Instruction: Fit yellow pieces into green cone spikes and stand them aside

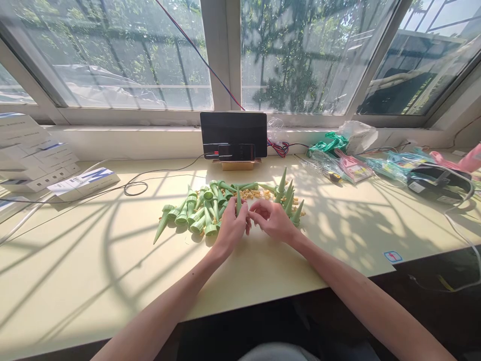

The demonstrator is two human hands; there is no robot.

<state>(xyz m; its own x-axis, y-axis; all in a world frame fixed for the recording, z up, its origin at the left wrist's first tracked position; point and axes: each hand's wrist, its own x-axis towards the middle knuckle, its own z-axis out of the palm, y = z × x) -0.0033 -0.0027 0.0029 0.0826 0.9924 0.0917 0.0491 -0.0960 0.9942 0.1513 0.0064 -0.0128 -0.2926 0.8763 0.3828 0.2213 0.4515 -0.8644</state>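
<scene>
My left hand [232,224] is closed around a green cone-shaped plastic spike [238,200], its tip pointing up. My right hand [271,218] sits right beside it with fingers curled and pinched near the spike's base; what it pinches is too small to make out. Both hands rest on the pale yellow table [112,271]. Behind them lies a pile of green spikes [195,213] on the left, several upright green cones [287,193] on the right, and small orange pieces [251,193] scattered between.
A dark tablet [233,133] with a phone [236,152] on a stand stands at the window sill. White boxes [33,160] lie at the left, a black cable [135,188] loops across the table. Plastic bags and a black device [438,180] crowd the right.
</scene>
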